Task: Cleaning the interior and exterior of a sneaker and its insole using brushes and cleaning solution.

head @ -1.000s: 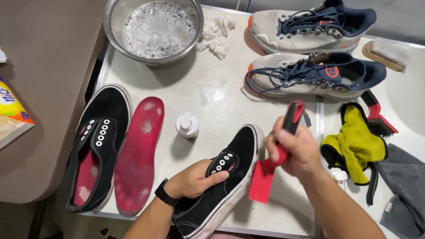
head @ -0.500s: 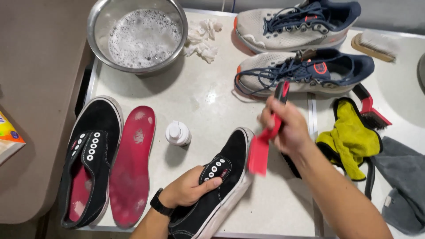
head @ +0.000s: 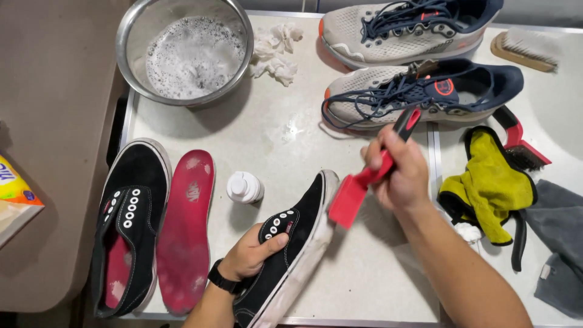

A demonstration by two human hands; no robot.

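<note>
My left hand point(head: 252, 255) grips a black canvas shoe point(head: 291, 243) with white eyelets and a white sole, tilted on its side on the white table point(head: 376, 273). My right hand point(head: 398, 173) holds a red brush point(head: 364, 182) with a black-tipped handle; its red head sits against the shoe's toe edge. A black watch is on my left wrist. A small white bottle point(head: 245, 187) stands just left of the shoe.
A second black shoe point(head: 130, 218) and a red insole point(head: 185, 228) lie at left. A steel bowl of soapy water point(head: 185, 51) and crumpled tissue point(head: 273, 51) are behind. Two grey-navy running shoes point(head: 419, 88), a wooden brush point(head: 525, 48), another red brush point(head: 522, 143), yellow cloth point(head: 492, 185) and grey cloth point(head: 562, 237) lie right.
My right hand has carried the red brush from upright above the table down to the black shoe's toe. The view has shifted slightly; my left hand keeps its hold.
</note>
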